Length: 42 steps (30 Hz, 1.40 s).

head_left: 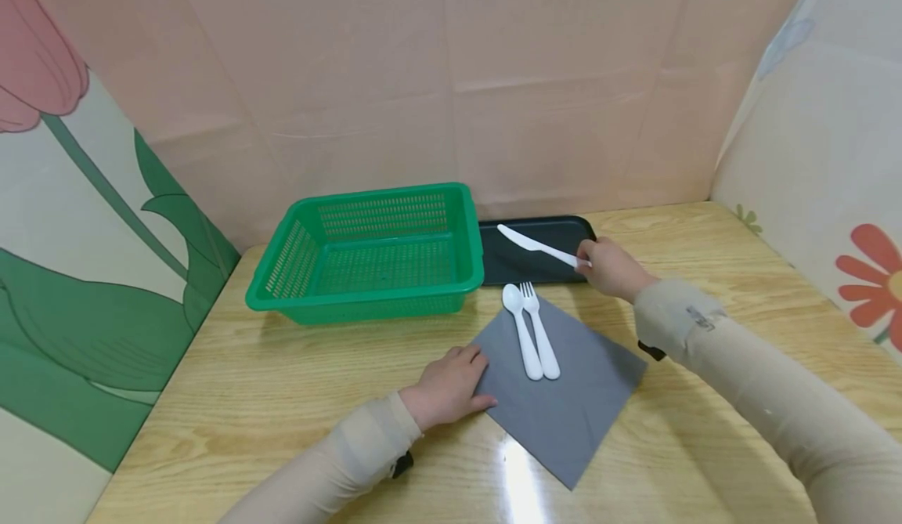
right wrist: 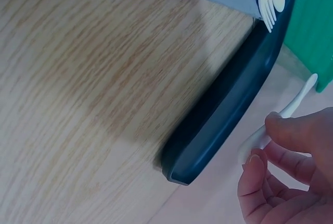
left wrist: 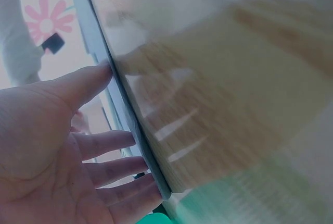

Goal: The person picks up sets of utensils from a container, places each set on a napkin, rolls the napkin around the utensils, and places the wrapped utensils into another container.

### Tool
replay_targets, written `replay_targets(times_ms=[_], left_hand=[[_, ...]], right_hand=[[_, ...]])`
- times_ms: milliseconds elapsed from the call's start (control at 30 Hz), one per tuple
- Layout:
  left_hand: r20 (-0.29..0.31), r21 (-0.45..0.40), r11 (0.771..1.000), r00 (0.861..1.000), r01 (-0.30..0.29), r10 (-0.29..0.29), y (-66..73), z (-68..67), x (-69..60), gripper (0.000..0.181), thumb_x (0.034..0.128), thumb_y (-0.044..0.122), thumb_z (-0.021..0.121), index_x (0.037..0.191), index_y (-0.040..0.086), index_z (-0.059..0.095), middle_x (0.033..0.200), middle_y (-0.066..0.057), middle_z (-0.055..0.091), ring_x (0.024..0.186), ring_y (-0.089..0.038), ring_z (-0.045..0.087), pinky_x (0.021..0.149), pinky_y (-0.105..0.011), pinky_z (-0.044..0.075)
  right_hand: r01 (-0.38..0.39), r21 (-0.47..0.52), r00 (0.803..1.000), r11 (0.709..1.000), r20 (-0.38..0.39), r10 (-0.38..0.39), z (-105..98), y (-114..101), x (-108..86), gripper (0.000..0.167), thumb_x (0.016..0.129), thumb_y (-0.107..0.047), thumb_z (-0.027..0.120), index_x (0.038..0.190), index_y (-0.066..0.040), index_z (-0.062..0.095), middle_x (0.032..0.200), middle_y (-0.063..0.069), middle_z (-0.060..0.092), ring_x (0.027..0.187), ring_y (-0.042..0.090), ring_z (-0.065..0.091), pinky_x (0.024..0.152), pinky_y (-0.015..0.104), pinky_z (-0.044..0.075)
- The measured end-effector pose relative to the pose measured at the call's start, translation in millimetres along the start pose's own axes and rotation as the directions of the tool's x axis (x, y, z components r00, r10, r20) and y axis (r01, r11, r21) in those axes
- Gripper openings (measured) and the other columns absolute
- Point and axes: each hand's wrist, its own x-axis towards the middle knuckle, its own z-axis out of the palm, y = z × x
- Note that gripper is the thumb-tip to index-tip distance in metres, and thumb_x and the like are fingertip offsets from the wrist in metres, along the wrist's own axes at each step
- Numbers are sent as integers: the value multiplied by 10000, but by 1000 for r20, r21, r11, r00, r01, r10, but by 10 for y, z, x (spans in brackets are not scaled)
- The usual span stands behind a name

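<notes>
Knife (head_left: 539, 245) up over the black tray (head_left: 492, 265), and the right hand (head_left: 611, 267) has it pinched by the handle end, thumb against fingers, blade pointing off toward the green basket (head_left: 380, 298)! Down at the near side, the left hand (head_left: 451, 387) lies with fingers loosely extended on the edge of the grey napkin (head_left: 585, 399), touching it and grasping nothing. On that napkin, spoon (head_left: 524, 336) and fork (head_left: 541, 336) lie side by side, handles toward the person, heads poking past the far corner.

So which step is this? Looks like the knife's turn, with spoon and fork already laid. What does the next move call for? A firm pinch, I'd say, because most of the knife hangs free of the fingers and could swing. To join the other two, it would need a turn to match their line, and a low, gentle approach so the fork isn't nudged. A light left hand should keep the napkin from sliding on the surface.
</notes>
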Motion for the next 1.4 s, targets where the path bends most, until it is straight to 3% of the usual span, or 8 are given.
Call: replay_targets(times_ms=[633,1067,1400], left_hand=[[-6,-1,1000,1000,-1,1,3,6,-1,560,882,475,581,1268,74,518,1325,-85,508,1201,-223,511,887,-320,513],[7,-18,1000,1000,10,-10,6,-9,-5,563,884,471,580,1278,75,512,1336,-86,503,1210,-226,503,891,-334,511],[-2,-15,1000,1000,6,-6,3,-8,-3,564,881,472,584,1275,75,514,1334,-88,503,1210,-228,503,886,-336,514]], right_hand=[[-16,23,997,1000,79,14,-15,-31,-119,156,895,-78,575,965,60,551,830,184,575,717,249,525,647,382,454],[57,12,998,998,28,-57,27,-36,-207,130,842,-57,615,861,59,558,710,142,589,620,217,530,606,378,460],[9,19,995,1000,100,-11,28,-124,-262,163,854,-89,604,881,62,549,641,55,501,573,152,444,546,273,388]])
